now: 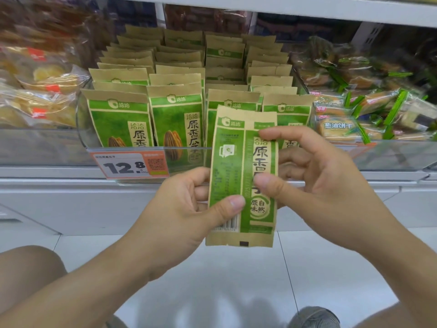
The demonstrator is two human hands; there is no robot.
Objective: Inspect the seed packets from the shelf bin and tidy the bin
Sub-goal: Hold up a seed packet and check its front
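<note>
At the bottom edge of the frame I see a knee (26,275) at lower left and a shoe (314,317) at lower right, over a pale tiled floor (224,280). Above them my two forearms rise toward the centre, where both hands hold one packet (243,176) upright with its back side facing me, barcode near its lower left corner and a dark square mark at the bottom seam. My left hand (189,207) pinches the packet's lower left edge, thumb pressed on the front near the barcode and fingers curled behind. My right hand (316,176) grips the right edge, thumb laid across the green panel at mid-height, index fingertip hooked over the upper right part, the other fingers curled behind. The packet hangs in front of the bin (142,147), just ahead of its clear front wall, at centre frame. On that wall, left of the packet, sits an orange price tag (128,165) reading 12.8 with a QR code. Inside the bin, rows of matching packets (175,114) stand upright in about four columns running back toward the upper centre. In the left of the frame lie clear bags of yellowish snacks (40,91); at right, small wrapped biscuits (340,129) with green ends. A white shelf (283,5) spans the top.
</note>
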